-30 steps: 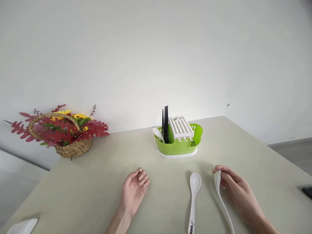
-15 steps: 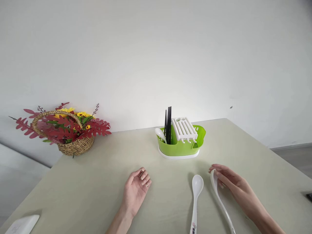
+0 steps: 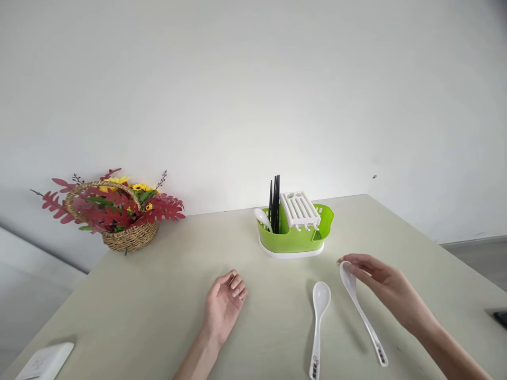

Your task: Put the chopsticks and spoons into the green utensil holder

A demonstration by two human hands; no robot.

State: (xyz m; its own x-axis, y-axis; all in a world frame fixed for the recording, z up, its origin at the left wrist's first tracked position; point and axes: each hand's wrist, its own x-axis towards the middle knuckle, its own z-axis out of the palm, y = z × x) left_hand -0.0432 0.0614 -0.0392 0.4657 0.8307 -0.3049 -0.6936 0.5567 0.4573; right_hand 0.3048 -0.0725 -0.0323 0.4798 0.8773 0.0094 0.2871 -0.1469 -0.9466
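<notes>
My right hand pinches a white spoon by its bowl, with the handle slanting down toward me and a shadow under it on the table. To its left, a second white spoon lies on the table, bowl pointing away from me. My left hand rests palm up, its fingers loosely curled and nothing in them. Beyond both hands stands a green utensil holder with a white slotted rack on top. Black chopsticks and a small white spoon stand in its left part.
A wicker basket of red and yellow artificial flowers stands at the back left by the wall. A white flat object lies at the near left corner, and a dark object at the right edge.
My right hand has moved slightly up and away with the spoon, so its whole handle now shows. The left hand stays nearly where it was. The view has shifted a little.
</notes>
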